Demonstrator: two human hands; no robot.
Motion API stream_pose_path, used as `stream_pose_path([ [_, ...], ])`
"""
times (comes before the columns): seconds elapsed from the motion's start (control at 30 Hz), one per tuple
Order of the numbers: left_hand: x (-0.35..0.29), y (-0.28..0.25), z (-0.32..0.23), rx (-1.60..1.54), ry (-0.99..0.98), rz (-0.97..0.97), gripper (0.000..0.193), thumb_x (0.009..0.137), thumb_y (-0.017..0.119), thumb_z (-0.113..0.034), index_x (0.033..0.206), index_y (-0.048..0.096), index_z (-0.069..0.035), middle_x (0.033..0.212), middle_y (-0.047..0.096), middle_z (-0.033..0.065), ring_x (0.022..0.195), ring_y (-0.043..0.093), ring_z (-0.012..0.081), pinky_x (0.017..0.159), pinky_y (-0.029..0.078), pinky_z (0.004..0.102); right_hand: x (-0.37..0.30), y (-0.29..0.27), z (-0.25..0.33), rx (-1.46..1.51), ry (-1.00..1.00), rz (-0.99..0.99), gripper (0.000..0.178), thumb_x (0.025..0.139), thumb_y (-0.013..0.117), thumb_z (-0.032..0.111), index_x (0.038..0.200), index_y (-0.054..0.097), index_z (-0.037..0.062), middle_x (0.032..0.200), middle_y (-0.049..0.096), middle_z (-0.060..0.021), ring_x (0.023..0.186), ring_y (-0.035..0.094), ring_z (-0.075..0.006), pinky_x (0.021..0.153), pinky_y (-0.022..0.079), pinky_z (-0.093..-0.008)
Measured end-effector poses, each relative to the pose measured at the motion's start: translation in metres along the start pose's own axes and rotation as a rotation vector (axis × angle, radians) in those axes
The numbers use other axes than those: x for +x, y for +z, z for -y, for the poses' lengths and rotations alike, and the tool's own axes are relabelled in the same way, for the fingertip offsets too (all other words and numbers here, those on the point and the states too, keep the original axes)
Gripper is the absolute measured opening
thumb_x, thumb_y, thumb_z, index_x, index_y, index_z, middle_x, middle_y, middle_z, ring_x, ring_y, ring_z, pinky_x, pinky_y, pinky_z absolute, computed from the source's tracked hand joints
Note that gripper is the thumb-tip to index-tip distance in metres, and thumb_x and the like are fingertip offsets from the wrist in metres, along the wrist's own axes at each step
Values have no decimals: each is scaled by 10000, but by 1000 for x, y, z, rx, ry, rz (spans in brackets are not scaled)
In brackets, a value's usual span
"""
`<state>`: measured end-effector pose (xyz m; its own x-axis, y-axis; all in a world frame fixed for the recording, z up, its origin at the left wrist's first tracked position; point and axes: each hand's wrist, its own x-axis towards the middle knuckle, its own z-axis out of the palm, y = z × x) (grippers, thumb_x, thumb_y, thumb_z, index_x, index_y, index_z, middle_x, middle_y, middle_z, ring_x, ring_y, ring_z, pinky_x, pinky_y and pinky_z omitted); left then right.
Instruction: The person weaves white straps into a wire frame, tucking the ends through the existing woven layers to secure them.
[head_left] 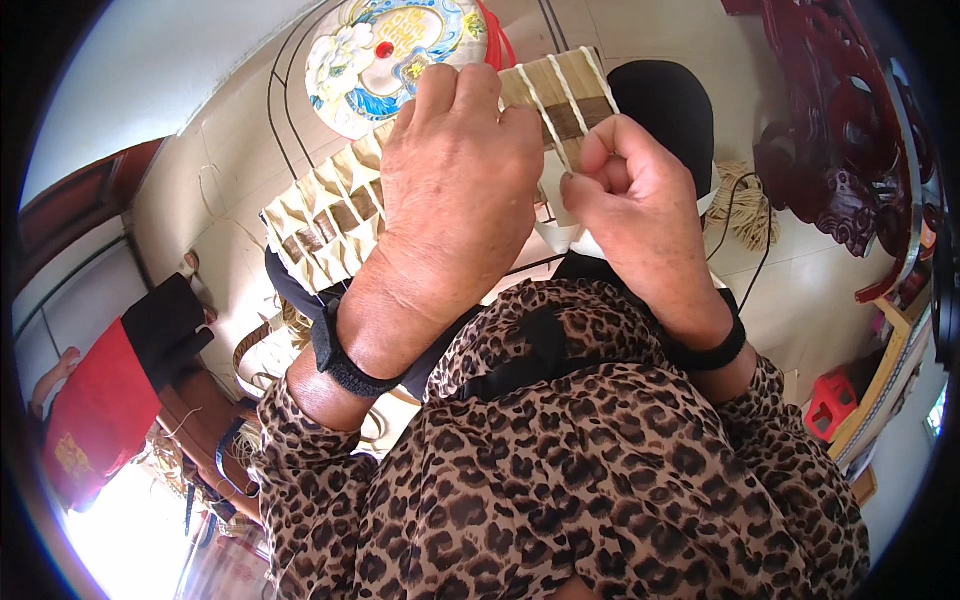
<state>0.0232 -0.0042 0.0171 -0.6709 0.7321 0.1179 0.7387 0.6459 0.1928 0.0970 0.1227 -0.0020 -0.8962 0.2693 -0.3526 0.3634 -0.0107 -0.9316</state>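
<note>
1. Evidently the piece in hand is a slatted panel [330, 215] of pale and brown strips, lying slantwise across the person's lap beneath both hands. Its left part stands up in folded pale peaks; its right part lies flatter, crossed by pale, twisted-looking cords. The lap probably serves as a workbench, keeping the panel within easy reach of both hands.

2. One pale cord [535, 98] runs down the flat part toward the right hand [645, 200], whose thumb and forefinger are drawn together at its lower end, seemingly pinching it. Such a fingertip hold would suit something so thin, giving control without covering the strips around it.

3. The left hand [460, 170] lies back-up over the panel's middle, fingers curled toward the far edge. Its fingertips are hidden, so I cannot tell whether it grips a strip or only presses; the placement suggests steadying the panel.

4. Just beyond the left hand sits a round embroidered cushion [355, 75], white and blue with a red centre.

5. On the floor to the right lies a bundle of pale strands [742, 220], perhaps spare material kept near.

6. Farther out stand dark red carved furniture [820, 170] at right and, at left, a person in red and black [105, 410].
</note>
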Motion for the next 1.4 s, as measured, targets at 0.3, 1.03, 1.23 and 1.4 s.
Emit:
stream_pose_path([
  [0.3,9,-1,6,107,9,101,207,648,704,-114,788,571,-40,818,528,76,817,535,256,676,478,361,-5,14,-6,41,-78,-15,73,724,566,-28,759,508,0,600,591,-84,498,597,-143,473,464,-256],
  [1.03,18,6,30,142,356,49,126,670,624,-67,672,498,-57,682,507,74,637,553,246,543,476,348,15,21,-14,-187,-281,-79,89,693,592,32,753,530,7,613,583,-163,610,606,-332,584,476,-406],
  [1.23,20,8,25,87,361,53,120,693,636,-87,714,525,-47,695,515,71,657,559,261,572,474,356,19,20,-5,-466,-357,-138,141,697,617,45,783,518,-10,624,594,-166,625,617,-348,587,502,-408],
  [1.4,22,9,22,48,307,83,110,699,644,-95,740,553,-47,701,533,74,675,572,262,576,472,351,20,16,-2,-610,-413,-174,176,696,639,62,795,512,-10,635,600,-174,640,626,-357,582,513,-403],
])
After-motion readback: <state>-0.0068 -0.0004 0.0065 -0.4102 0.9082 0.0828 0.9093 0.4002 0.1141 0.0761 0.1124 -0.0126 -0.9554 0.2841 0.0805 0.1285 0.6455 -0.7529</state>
